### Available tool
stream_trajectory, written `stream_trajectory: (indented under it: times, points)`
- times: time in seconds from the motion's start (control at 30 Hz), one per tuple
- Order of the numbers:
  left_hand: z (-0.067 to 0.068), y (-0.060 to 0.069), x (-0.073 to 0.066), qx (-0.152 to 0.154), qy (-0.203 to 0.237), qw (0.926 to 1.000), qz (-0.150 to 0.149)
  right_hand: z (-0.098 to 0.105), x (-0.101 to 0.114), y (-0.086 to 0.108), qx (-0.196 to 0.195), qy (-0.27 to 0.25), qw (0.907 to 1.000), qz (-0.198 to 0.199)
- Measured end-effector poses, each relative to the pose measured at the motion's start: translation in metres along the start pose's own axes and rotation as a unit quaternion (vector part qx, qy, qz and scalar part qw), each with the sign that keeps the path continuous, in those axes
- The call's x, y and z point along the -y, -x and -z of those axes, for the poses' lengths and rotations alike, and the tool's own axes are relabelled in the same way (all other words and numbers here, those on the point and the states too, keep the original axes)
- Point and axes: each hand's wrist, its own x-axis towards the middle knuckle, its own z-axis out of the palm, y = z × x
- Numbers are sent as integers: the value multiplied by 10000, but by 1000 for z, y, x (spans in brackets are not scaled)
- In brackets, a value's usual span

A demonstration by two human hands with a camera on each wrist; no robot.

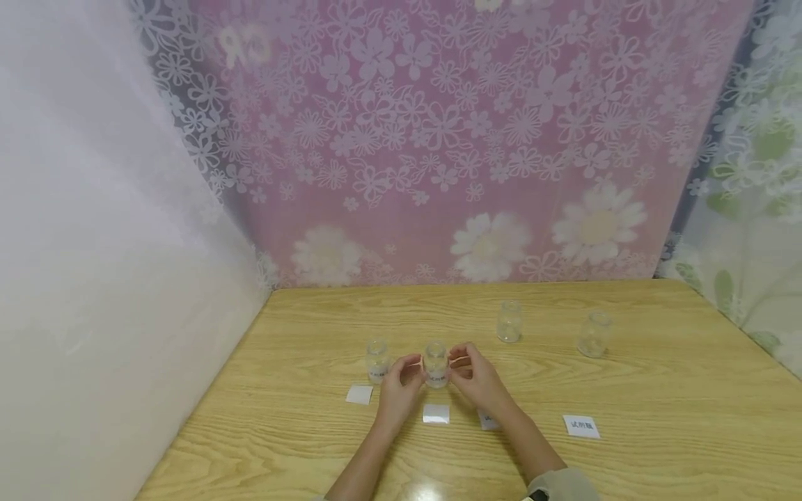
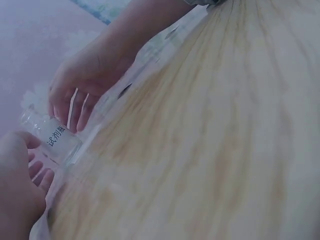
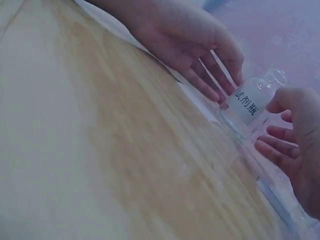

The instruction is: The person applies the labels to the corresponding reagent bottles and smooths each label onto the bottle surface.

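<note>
A clear glass bottle (image 1: pixel 436 355) (image 2: pixel 35 122) (image 3: pixel 270 80) stands upright on the table between both hands, its white label (image 1: pixel 436 378) (image 2: pixel 56 136) (image 3: pixel 246 104) with black characters facing the person. My left hand (image 1: pixel 397 395) (image 2: pixel 17 185) (image 3: pixel 192 42) grips the bottle's left side with thumb and forefinger. On the opposite side my right hand (image 1: pixel 484 383) (image 2: pixel 95 65) (image 3: pixel 305 142) holds it the same way, thumb at the label's edge in the right wrist view. The other fingers of both hands are loosely bent, off the glass.
Left of the hands stands another labelled bottle (image 1: pixel 377 358). Two bottles without visible labels stand farther back, one (image 1: pixel 509 323) right of centre, one (image 1: pixel 594 335) farther right. Nearer lie blank white pieces (image 1: pixel 359 394) (image 1: pixel 436 414), a printed label (image 1: pixel 580 426) and one (image 1: pixel 488 419) partly under the right forearm.
</note>
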Motion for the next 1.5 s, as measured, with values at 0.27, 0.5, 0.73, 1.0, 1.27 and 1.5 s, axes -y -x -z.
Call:
stream_trajectory:
  times: [0.27,0.5,0.73,1.0,1.27,1.5]
  points:
    - [-18,-16,-10,78,-227,9969,-748,56,3,-7,-932,556,9936,327]
    - [-61,-43,-37,510,226,9961,-682,114,1,-17,-1405,1123,9835,-192]
    - [-111,-69,-19,663,255,9946,758,128,-15,-27,-274,952,9923,-744]
    - [-144,-87,5,676,-4,9908,1171,127,-46,-34,19,642,9944,-834]
    - [-157,-90,18,309,77,9922,1204,120,-49,-37,-108,25,9974,-714]
    - [-156,-85,16,-95,29,9940,1092,116,-42,-31,-99,-87,9973,-725]
